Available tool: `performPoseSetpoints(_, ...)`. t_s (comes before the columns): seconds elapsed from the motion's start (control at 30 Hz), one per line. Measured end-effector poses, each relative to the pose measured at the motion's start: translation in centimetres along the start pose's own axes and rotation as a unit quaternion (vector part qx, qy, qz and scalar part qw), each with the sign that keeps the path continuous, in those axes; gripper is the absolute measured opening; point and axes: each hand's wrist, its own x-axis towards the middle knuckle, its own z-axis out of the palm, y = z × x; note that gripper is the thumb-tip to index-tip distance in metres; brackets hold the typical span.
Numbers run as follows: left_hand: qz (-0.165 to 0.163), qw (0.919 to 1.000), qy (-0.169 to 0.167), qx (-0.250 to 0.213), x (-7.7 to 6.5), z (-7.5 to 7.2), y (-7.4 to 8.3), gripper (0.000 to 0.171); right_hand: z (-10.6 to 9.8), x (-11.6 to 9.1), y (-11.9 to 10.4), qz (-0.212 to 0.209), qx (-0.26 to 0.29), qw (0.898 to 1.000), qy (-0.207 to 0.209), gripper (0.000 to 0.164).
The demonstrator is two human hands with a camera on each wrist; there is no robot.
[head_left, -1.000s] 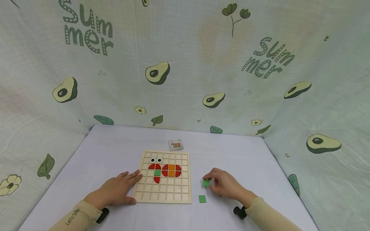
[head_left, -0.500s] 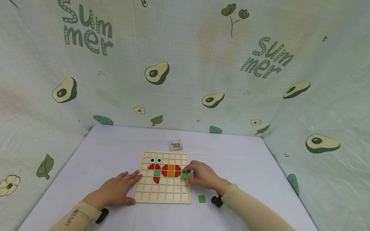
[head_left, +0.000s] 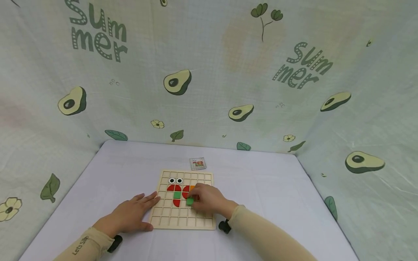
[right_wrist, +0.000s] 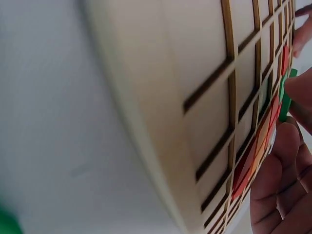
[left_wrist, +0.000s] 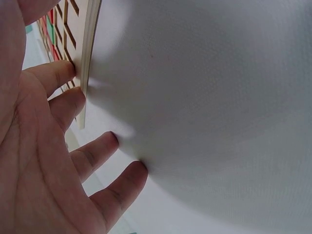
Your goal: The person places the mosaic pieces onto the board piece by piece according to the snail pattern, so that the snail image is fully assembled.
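A wooden grid board (head_left: 173,221) lies on the white table, with red curved tiles (head_left: 174,188), a green square tile (head_left: 177,195) and two eye tiles (head_left: 175,180) in its cells. My left hand (head_left: 132,214) rests at the board's left edge, fingers spread; in the left wrist view two fingertips (left_wrist: 73,100) touch the rim. Over the board's middle, my right hand (head_left: 209,199) pinches another green square tile (head_left: 190,201) between thumb and fingers. The right wrist view shows this pinched tile (right_wrist: 285,107) tilted, close above the grid. The right hand covers part of the red and orange tiles.
A small picture card (head_left: 197,164) lies behind the board. At the lower left of the right wrist view is a blurred green piece (right_wrist: 7,224) on the table; the right arm hides it from the head view. A patterned cloth (head_left: 209,72) hangs around the table.
My right hand has carried the pinched green tile leftward from the table beside the board to above its middle. The left hand has stayed where it was.
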Motion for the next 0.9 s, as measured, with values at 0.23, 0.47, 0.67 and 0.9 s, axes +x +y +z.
performPoseSetpoints(0.23,0.000,1.0000,-0.001,0.003,0.0,-0.1,0.0,0.093,1.4,0.7,-0.9,-0.004,-0.045,0.999,-0.006,0.038)
performPoseSetpoints(0.47,-0.002,1.0000,-0.001,0.004,0.1,-0.1,0.1,0.092,1.3,0.7,-1.2,-0.012,-0.068,0.998,0.001,0.033)
performPoseSetpoints(0.67,0.000,1.0000,0.000,0.004,0.0,0.0,0.0,0.093,1.4,0.7,-1.2,-0.018,-0.076,0.997,0.009,0.030)
performPoseSetpoints(0.9,-0.001,1.0000,0.001,0.004,0.0,0.0,0.0,0.092,1.5,0.7,-1.2,-0.025,-0.080,0.996,0.014,0.028)
